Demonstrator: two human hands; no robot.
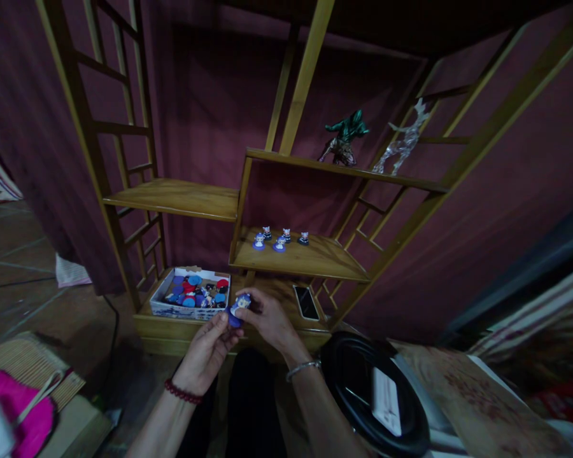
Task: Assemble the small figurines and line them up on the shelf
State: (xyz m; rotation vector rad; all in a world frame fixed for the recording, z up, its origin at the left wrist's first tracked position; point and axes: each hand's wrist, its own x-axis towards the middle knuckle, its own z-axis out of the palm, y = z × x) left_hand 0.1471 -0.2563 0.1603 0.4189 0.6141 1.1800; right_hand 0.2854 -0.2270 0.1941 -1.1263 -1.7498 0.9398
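Between both hands I hold a small figurine point(241, 304) with purple hair, a white front and a round purple base. My left hand point(209, 346) pinches the base from the left. The fingers of my right hand point(270, 320) close around the upper part from the right. Just left of the hands, a patterned open box point(186, 312) contains a jumble of small figures and red, blue and purple round pieces. Above, on the middle shelf point(310, 259), stand two purple figurines point(279, 244) in front and several dark-based ones point(304, 238) behind them.
A phone point(306, 303) lies on the lowest board, right of my hands. Higher up stand a green figure point(346, 137) and a clear deer point(403, 140). Wooden posts point(396, 254) frame the shelves. A round black object point(372, 388) is at lower right, a pink item point(23, 407) at lower left.
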